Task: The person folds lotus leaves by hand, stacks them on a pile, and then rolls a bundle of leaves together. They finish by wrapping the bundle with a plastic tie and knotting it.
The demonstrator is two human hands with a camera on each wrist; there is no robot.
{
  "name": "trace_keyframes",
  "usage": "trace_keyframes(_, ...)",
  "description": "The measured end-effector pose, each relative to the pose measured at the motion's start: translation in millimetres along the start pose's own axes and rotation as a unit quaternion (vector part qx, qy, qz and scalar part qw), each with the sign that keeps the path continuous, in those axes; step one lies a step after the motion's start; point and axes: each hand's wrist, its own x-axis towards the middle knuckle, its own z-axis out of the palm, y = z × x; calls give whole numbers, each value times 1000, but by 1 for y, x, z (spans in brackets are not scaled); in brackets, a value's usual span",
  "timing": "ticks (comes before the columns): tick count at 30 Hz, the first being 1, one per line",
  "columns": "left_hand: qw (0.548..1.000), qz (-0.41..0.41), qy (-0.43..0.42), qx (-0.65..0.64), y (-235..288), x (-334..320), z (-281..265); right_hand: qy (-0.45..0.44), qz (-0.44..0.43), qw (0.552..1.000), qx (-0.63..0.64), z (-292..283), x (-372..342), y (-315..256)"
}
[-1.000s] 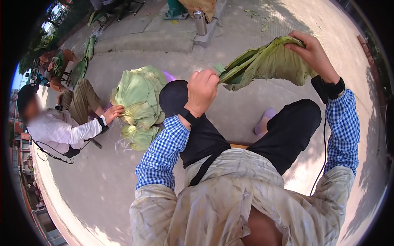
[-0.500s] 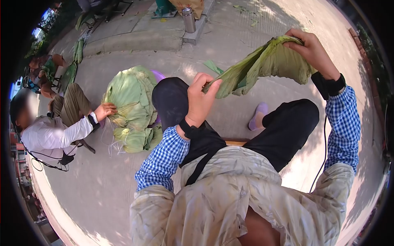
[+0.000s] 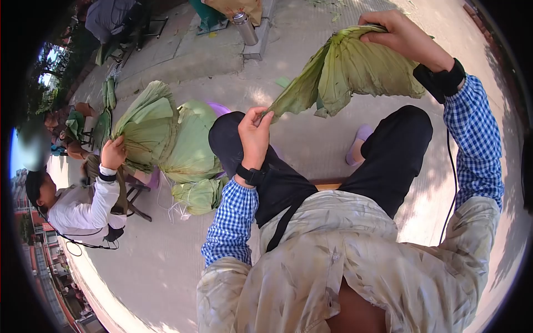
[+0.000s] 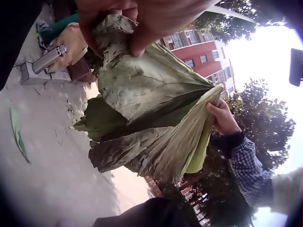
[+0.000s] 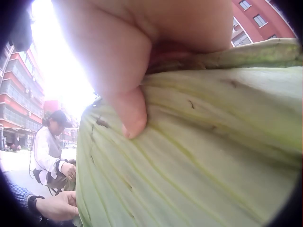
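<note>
A bundle of large folded, wilted green leaves (image 3: 355, 72) hangs between my two hands in the head view. My right hand (image 3: 408, 41) grips its gathered top, thumb on the near face. Lower down, my left hand (image 3: 255, 139) pinches the leaf's left tip between thumb and fingers. From the left wrist, the leaf (image 4: 142, 90) fans out from my right hand (image 4: 225, 118), its ragged edge held by my left hand (image 4: 147, 19). Seen from the right wrist, my thumb presses on the ribbed leaf surface (image 5: 180, 156).
At the left a seated person (image 3: 83, 208) holds up another leaf bundle (image 3: 147, 122), beside a pile of leaves (image 3: 191, 144) and a smaller tied bundle (image 3: 197, 195) on the ground. A steel flask (image 3: 245, 29) stands on a kerb near a paper bag (image 3: 236, 8).
My right hand has risen and the leaves spread wider. My left hand has moved slightly down and left, with its grip on the tip. The seated person has lifted a leaf bundle.
</note>
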Motion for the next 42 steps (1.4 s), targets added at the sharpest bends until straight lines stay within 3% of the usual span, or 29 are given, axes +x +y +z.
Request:
trace_keyframes(3,1000,-8,-22,19,-25,-1,-7,-7,70,997,17,-18,-8,-25)
trace_keyframes(5,997,22,26,73,-29,-1,-12,-5,21,997,-80,-14,-7,-10)
trace_keyframes(7,993,54,48,90,-20,0,-19,1,32,997,-64,-14,7,-21)
trace_keyframes(9,925,174,161,296,1,-9,-16,5,31,998,-47,-17,15,-27)
trace_keyframes(10,924,193,160,289,12,-19,-6,19,11,999,-45,-17,13,-31)
trace_keyframes(13,953,184,27,238,39,-35,38,25,-15,999,-40,-15,13,-38)
trace_keyframes(14,953,183,30,238,38,-32,56,23,-26,999,-39,-15,12,-39)
trace_keyframes(16,927,265,67,257,37,-14,83,20,-33,999,-31,-15,12,-39)
trace_keyframes(17,926,268,67,256,36,-10,85,19,-35,999,-24,-16,12,-39)
trace_keyframes(19,964,134,-21,229,26,-3,87,27,-37,999,-28,-17,10,-38)
trace_keyframes(23,980,82,-34,180,3,-12,58,32,-49,993,-104,-18,4,-26)
trace_keyframes(26,972,132,-49,186,21,-20,46,9,-12,994,-109,-16,-6,-26)
trace_keyframes(27,968,160,-58,185,27,-22,45,156,-110,977,-92,13,-11,-7)
trace_keyframes(28,968,141,-83,190,35,-25,42,68,-99,989,-90,1,-12,-22)
trace_keyframes(31,962,190,-65,187,29,-30,42,94,-108,986,-89,9,-30,-20)
trace_keyframes(35,977,133,-14,164,19,-41,41,75,-71,991,-82,18,-52,-32)
trace_keyframes(42,927,213,64,301,18,-52,42,58,-100,984,-132,33,-74,-52)
